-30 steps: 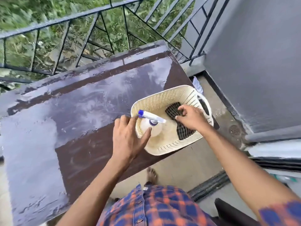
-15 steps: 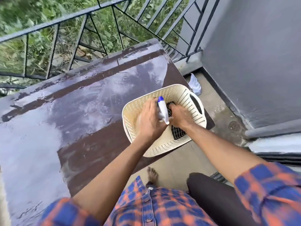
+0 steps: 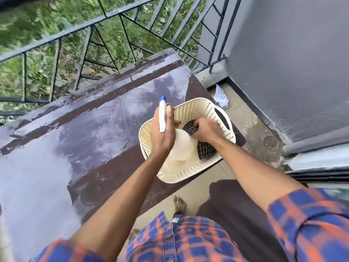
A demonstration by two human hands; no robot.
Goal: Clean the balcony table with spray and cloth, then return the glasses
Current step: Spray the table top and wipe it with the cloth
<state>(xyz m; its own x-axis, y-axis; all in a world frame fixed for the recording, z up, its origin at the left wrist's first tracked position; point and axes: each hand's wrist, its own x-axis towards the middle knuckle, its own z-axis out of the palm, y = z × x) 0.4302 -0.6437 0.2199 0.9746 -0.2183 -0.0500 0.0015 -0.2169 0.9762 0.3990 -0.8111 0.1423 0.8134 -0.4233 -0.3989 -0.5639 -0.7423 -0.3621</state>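
- Left hand (image 3: 164,133) is wrapped round the neck of the spray bottle (image 3: 182,146). A second ago it was only reaching for it, so the bottle is properly gripped now and looks to be coming up out of the basket (image 3: 188,110).
- Right hand (image 3: 206,129) has gone from resting on the checked cloth (image 3: 206,150) to bunching it in its fingers, still down inside the basket.
- So both tools are in hand, and I'd guess spraying comes next. No glasses in view.
- The bottle's nozzle, which lay sideways toward the right hand, now points away toward the railing (image 3: 113,16).
- The bottle's long axis seems about upright, body hanging below the fist, but it's hard to say from straight above.
- The basket sits on the near right corner of the table (image 3: 94,129), which is wet and streaky.
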